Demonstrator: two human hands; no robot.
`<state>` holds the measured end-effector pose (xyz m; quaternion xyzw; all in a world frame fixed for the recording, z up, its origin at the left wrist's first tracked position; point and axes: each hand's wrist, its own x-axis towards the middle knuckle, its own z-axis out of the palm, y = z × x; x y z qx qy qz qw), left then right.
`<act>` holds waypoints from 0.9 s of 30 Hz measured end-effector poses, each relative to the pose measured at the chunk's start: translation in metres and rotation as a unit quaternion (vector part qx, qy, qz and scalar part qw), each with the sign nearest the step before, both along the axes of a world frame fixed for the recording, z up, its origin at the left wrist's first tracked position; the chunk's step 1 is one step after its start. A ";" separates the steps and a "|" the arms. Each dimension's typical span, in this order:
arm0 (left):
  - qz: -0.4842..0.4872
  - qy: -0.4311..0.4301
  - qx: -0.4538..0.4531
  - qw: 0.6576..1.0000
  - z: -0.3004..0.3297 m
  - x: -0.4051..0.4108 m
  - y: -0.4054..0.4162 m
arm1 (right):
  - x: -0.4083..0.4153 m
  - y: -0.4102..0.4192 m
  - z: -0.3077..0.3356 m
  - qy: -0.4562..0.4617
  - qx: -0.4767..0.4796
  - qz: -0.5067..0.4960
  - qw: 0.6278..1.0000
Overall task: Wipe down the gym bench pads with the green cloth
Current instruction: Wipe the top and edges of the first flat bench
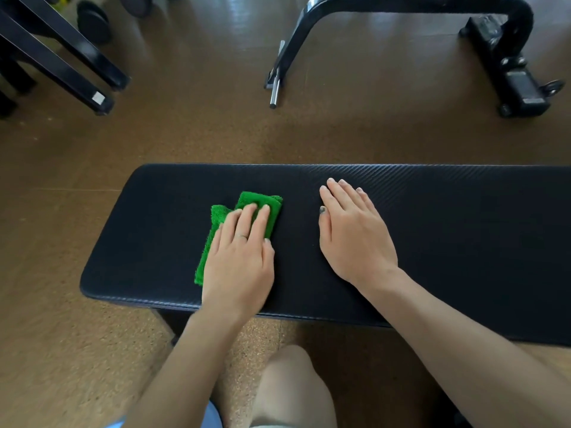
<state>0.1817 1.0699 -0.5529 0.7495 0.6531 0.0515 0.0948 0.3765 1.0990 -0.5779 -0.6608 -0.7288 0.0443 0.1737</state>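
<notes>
The bench pad (432, 242) runs left to right. The folded green cloth (247, 202) lies across it, left hand (238, 261) pressing it with flat fingers (247, 217); right hand (355, 236) rests flat, holding nothing.

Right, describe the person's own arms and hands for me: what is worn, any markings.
Both forearms are bare, with no sleeves, gloves or watch in view. The left hand wears a thin ring on one of its fingers. The right hand has no ring; its thumbnail carries dark, chipped polish or a dark mark.
</notes>
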 end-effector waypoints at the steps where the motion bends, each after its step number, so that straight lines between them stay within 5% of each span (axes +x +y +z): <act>1: -0.008 0.001 0.002 1.000 0.000 -0.001 0.009 | -0.001 0.000 0.000 -0.003 -0.001 0.000 1.000; 8: 0.017 -0.013 0.004 1.000 -0.010 0.021 0.129 | -0.002 0.005 -0.001 0.014 0.005 -0.005 1.000; 18: -0.071 0.016 -0.023 0.997 0.002 0.031 -0.034 | 0.002 0.001 0.006 0.056 -0.008 0.007 0.998; 27: -0.043 -0.005 -0.034 0.998 -0.001 0.068 0.067 | 0.063 -0.038 0.009 -0.019 -0.060 -0.062 0.996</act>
